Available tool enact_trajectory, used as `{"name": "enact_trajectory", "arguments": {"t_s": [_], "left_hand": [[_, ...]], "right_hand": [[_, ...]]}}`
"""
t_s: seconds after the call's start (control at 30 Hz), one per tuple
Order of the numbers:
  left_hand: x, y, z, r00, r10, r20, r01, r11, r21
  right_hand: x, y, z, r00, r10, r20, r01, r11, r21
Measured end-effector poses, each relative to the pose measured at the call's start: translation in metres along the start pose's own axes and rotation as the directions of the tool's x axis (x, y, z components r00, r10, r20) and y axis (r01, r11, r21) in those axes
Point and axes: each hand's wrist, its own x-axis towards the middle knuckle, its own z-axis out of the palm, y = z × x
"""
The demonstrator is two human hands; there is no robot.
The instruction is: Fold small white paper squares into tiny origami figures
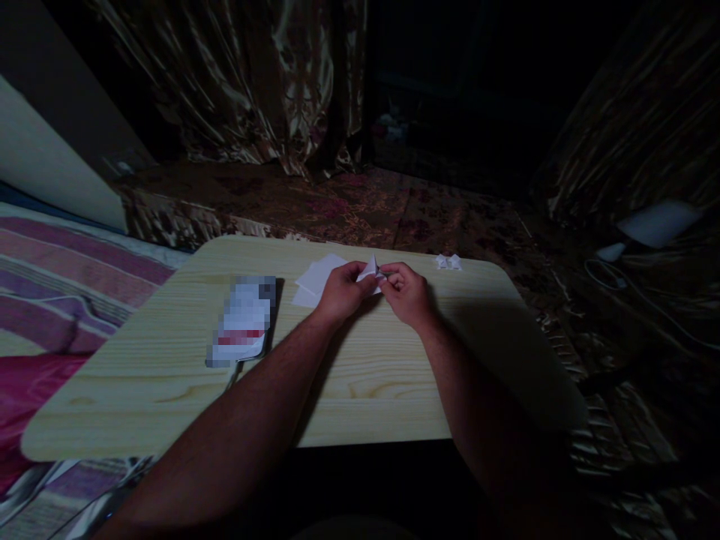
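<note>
Between my two hands is a small piece of folded white paper (372, 267), with a pointed tip standing up. My left hand (346, 288) pinches it from the left, thumb across its front. From the right, my right hand (406, 291) grips its edge with thumb and curled fingers. Several loose sheets of white paper (315, 279) lie on the table just left of my left hand. A small white folded-paper piece (448, 262) rests near the far edge, to the right of my right hand.
A pale wood-grain table (371, 375) with rounded corners stands before me. On its left lies a phone-like device (241, 322), blurred out, with a cable. A striped bed cover (67, 277) is at left, a patterned sofa (349, 202) behind, and a white lamp-like object (658, 223) at right.
</note>
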Motion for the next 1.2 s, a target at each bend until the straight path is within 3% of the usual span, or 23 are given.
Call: {"name": "enact_trajectory", "arguments": {"t_s": [0.13, 0.27, 0.5, 0.73, 1.0, 1.2], "left_hand": [[0.001, -0.002, -0.002, 0.999, 0.026, 0.029, -0.029, 0.996, 0.085], [0.000, 0.001, -0.003, 0.994, 0.082, 0.075, -0.095, 0.976, 0.197], [-0.001, 0.005, -0.005, 0.993, 0.083, 0.084, -0.098, 0.976, 0.193], [-0.003, 0.004, -0.005, 0.986, 0.082, 0.144, -0.109, 0.975, 0.193], [0.002, -0.001, -0.009, 0.971, 0.053, 0.233, -0.067, 0.996, 0.051], [0.000, 0.009, -0.013, 0.966, 0.007, 0.260, 0.033, 0.988, -0.150]], "right_hand": [[-0.001, 0.000, 0.000, 1.000, -0.013, 0.017, 0.013, 1.000, -0.022], [0.001, 0.001, 0.000, 0.999, 0.048, -0.019, -0.048, 0.999, 0.018], [0.005, 0.003, -0.004, 0.988, 0.152, 0.002, -0.152, 0.983, 0.105], [0.008, 0.005, -0.010, 0.990, 0.133, 0.041, -0.139, 0.974, 0.178], [0.011, 0.007, -0.027, 0.941, 0.209, 0.267, -0.283, 0.918, 0.277], [0.010, 0.006, -0.032, 0.924, 0.216, 0.315, -0.339, 0.844, 0.415]]}}
